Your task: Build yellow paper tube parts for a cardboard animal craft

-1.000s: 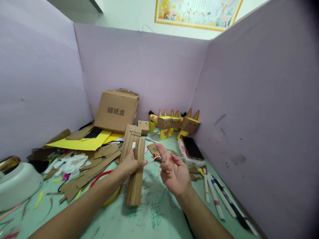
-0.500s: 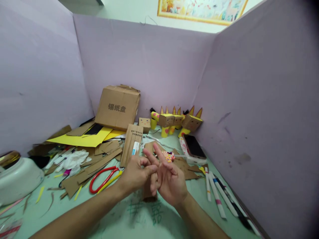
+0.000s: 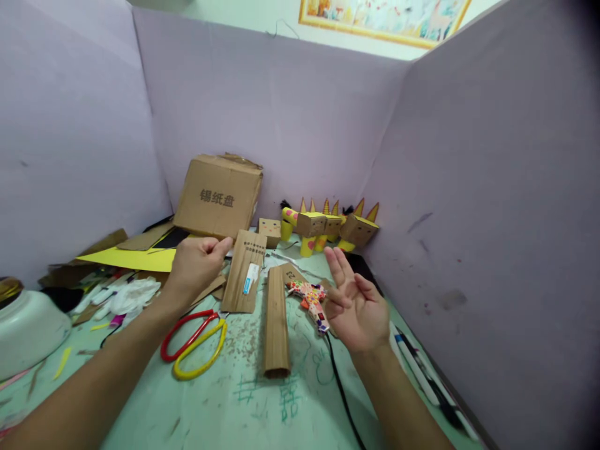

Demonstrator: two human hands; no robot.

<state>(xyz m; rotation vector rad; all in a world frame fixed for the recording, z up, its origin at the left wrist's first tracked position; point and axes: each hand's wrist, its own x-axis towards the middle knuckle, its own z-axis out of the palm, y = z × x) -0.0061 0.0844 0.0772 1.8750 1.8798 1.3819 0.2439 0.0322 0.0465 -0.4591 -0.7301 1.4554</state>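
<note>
As it lies, cardboard tube (image 3: 275, 322) runs fore-and-aft, open end (image 3: 277, 373) near.

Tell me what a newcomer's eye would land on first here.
Probably the red-and-yellow-handled scissors, lying between the left forearm and the cardboard tube. Next, perhaps the brightly patterned glue gun beside the right hand, then the yellow animal figures with cardboard heads near the back partition.

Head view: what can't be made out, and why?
All in the head view:
Left hand: palm hidden by its curled fingers; any contents unclear.
Dark flat object: partly hidden behind the right hand.
Framed picture: top cut off by the upper edge.
White container: cut off by the left edge.
Cardboard with white label: print too small to read.
</note>
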